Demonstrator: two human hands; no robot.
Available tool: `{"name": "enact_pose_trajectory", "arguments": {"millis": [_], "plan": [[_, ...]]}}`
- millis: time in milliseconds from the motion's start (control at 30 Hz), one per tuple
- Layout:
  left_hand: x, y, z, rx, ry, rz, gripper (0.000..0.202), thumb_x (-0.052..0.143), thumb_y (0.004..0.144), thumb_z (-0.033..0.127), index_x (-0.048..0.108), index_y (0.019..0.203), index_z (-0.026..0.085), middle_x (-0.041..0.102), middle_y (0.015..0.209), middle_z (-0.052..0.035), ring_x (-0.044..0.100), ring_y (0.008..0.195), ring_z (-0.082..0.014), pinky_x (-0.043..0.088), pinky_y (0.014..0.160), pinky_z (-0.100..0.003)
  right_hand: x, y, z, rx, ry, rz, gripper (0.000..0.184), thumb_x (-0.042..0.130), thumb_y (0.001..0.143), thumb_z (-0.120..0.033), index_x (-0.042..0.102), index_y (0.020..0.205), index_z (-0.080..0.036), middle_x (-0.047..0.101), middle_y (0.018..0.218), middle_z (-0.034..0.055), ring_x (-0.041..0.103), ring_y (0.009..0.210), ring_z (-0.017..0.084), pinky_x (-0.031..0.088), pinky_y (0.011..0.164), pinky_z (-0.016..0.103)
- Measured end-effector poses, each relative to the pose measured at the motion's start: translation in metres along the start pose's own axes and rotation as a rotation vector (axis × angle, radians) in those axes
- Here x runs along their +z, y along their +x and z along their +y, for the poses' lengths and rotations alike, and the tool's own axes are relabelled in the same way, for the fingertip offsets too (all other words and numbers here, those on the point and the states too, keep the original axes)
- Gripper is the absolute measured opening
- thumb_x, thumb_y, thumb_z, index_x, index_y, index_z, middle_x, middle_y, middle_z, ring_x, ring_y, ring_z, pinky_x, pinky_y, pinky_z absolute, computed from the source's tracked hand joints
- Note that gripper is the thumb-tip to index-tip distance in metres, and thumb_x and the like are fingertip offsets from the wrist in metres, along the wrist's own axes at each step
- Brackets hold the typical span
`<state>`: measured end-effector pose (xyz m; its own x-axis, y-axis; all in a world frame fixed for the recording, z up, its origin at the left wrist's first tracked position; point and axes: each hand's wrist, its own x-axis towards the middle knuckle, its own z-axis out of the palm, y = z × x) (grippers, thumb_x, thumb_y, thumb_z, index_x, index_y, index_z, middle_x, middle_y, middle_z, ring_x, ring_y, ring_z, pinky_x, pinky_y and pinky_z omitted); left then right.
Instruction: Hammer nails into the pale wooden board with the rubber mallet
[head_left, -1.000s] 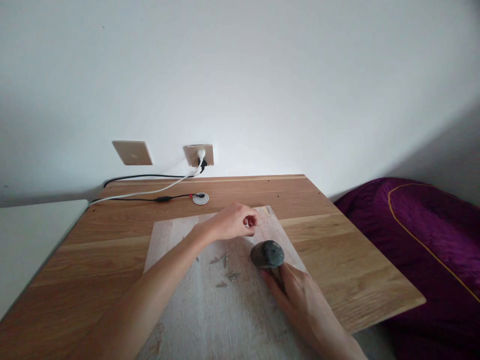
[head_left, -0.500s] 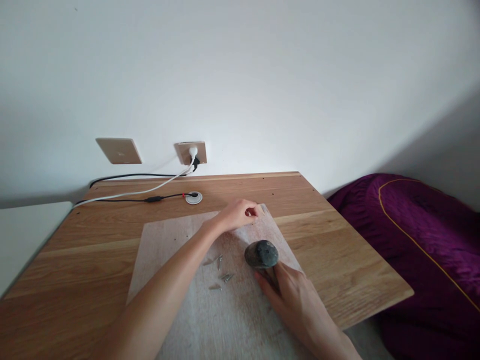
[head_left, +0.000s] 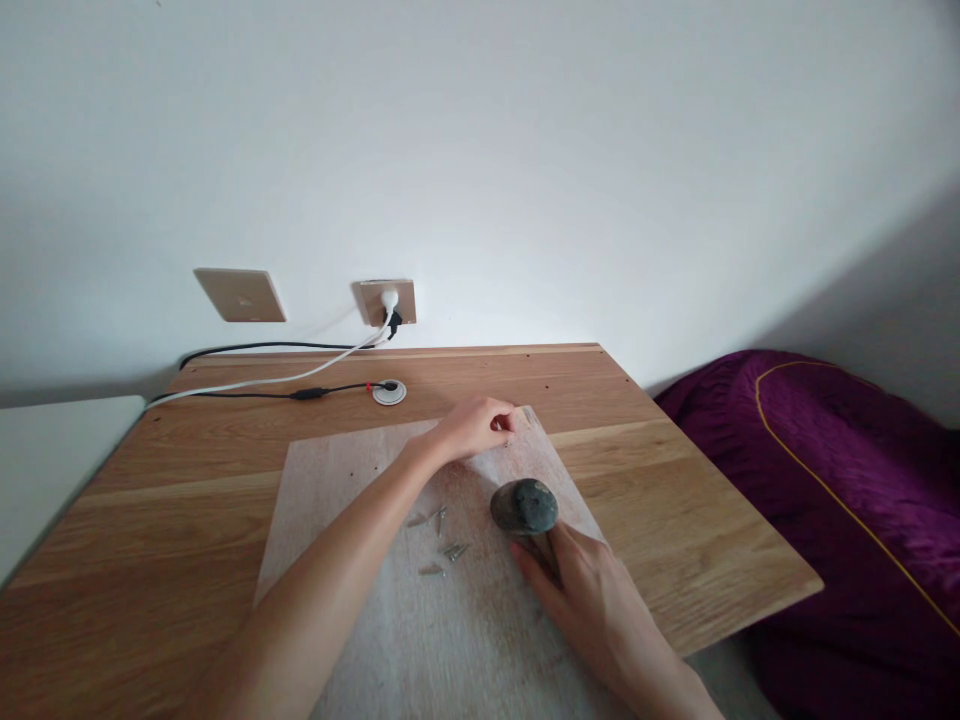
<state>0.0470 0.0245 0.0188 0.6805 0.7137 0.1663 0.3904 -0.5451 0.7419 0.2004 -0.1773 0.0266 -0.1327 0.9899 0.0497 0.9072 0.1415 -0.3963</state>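
A pale wooden board [head_left: 450, 640] lies flat on the desk. Near its far right corner, my left hand [head_left: 478, 428] is closed in a pinch, with a tiny metal nail [head_left: 507, 443] just visible under the fingertips against the board. My right hand [head_left: 592, 580] grips a mallet [head_left: 525, 507] with a dark, rounded head and a wooden handle. The head hangs over the board's right side, closer to me than the left fingers. Several loose nails [head_left: 454, 552] lie on the board between my forearms; some look blurred.
A wooden desk [head_left: 660, 480] carries the board and meets the white wall at the back. White and black cables [head_left: 307, 378] run from a wall socket [head_left: 386, 302] and a round grommet [head_left: 389, 393]. A purple cushion [head_left: 847, 500] stands right of the desk; a white surface [head_left: 60, 470] is at left.
The view has shifted slightly. Both hands and the mallet keep almost the same places over the board.
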Motion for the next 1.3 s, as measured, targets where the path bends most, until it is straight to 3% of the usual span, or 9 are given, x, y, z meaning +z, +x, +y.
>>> {"name": "enact_pose_trajectory", "arguments": {"millis": [767,967,1133,1300], "plan": [[-0.0068,-0.0033,0.0033,-0.019,0.080,0.005,0.010,0.067,0.080,0.012,0.074,0.084,0.019,0.075,0.082,-0.0010,0.068,0.075,-0.0160,0.045,0.070,-0.023,-0.0029,0.0000,-0.0022,-0.030,0.002,0.016,0.025,0.050,0.102,-0.036,0.051,0.080,-0.025,0.066,0.068,0.0006,0.064,0.058,0.019,0.039,0.058,0.028],[-0.0072,-0.0024,0.0038,-0.022,0.083,0.088,0.012,0.064,0.084,0.012,0.074,0.085,0.019,0.076,0.083,-0.0016,0.068,0.077,-0.0158,0.046,0.072,-0.024,-0.0029,-0.0002,-0.0019,-0.022,-0.007,0.020,0.025,0.050,0.103,-0.036,0.053,0.080,-0.024,0.066,0.068,0.0007,0.064,0.060,0.019,0.039,0.058,0.028],[-0.0047,-0.0020,0.0025,-0.013,0.101,0.046,0.010,0.067,0.082,0.011,0.073,0.084,0.018,0.076,0.083,-0.0016,0.068,0.077,-0.0160,0.047,0.071,-0.023,-0.0022,-0.0011,-0.0017,-0.019,0.006,0.009,0.025,0.051,0.102,-0.035,0.052,0.080,-0.024,0.068,0.072,0.0013,0.066,0.063,0.019,0.040,0.060,0.028],[-0.0093,-0.0017,0.0007,-0.089,0.105,0.214,0.011,0.064,0.085,0.012,0.073,0.085,0.018,0.075,0.080,-0.0026,0.069,0.076,-0.0166,0.046,0.068,-0.024,-0.0014,-0.0004,-0.0028,-0.004,-0.016,0.025,0.025,0.052,0.102,-0.036,0.052,0.080,-0.024,0.067,0.069,0.0008,0.065,0.061,0.019,0.038,0.058,0.028]]}}
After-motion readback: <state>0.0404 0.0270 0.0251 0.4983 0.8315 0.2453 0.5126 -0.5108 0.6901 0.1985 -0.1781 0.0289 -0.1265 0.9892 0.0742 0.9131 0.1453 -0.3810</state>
